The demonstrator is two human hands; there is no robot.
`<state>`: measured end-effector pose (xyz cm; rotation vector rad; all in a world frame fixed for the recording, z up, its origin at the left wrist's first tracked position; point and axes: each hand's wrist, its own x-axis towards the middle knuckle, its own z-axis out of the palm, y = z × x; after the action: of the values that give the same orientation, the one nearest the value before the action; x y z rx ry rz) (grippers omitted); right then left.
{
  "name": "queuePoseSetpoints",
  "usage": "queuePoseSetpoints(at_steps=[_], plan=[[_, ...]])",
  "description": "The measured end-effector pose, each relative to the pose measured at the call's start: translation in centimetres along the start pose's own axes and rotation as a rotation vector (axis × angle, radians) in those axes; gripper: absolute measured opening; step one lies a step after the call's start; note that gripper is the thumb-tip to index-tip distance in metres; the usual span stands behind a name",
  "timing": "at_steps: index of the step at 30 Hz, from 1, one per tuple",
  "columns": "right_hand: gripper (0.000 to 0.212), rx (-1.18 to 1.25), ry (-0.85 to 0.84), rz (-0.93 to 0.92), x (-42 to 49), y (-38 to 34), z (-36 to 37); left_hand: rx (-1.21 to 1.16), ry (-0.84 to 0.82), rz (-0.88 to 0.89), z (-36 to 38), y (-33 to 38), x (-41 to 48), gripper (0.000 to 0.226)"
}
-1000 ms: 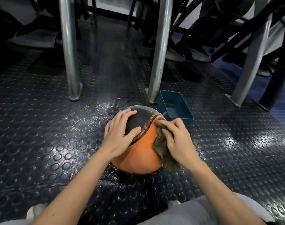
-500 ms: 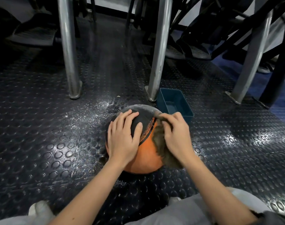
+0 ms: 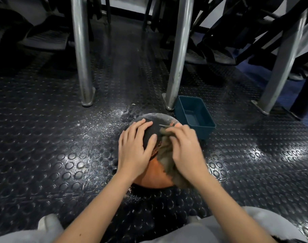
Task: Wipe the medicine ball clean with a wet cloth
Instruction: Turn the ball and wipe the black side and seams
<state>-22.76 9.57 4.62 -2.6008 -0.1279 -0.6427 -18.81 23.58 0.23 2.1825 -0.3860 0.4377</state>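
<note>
Cloth slid up the ball, beneath fingers of the right hand.

The medicine ball is orange below and stippled black on top. The cloth on it is dull grey-brown. Just beyond the ball the tub is dark teal. Under the ball the floor is black with round studs, speckled white.
</note>
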Motion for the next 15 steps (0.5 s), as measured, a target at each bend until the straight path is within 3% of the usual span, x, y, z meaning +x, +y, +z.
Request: queuePoseSetpoints(at_steps=[4, 6, 11, 13, 15], plan=[[0.027, 0.128, 0.041, 0.325, 1.4, 2.8, -0.9, -0.034, -0.013, -0.029, -0.2, -0.5, 0.7, 0.056], [0.028, 0.1, 0.061, 0.301, 0.9, 1.4, -0.4, -0.049, 0.014, -0.035, -0.3, -0.8, 0.6, 0.056], [0.029, 0.036, 0.043, -0.07, -0.4, -1.6, 1.3, -0.208, 0.056, -0.037, -1.4, -2.9, 0.9, 0.05], [0.028, 0.111, 0.038, 0.033, 0.5, -0.5, 1.1, -0.277, 0.056, -0.039, -1.7, -3.6, 1.2, 0.046], [0.026, 0.174, 0.06, 0.25, 1.2, 1.4, 0.6, -0.307, 0.051, -0.061, -1.8, -4.0, 1.3, 0.046]])
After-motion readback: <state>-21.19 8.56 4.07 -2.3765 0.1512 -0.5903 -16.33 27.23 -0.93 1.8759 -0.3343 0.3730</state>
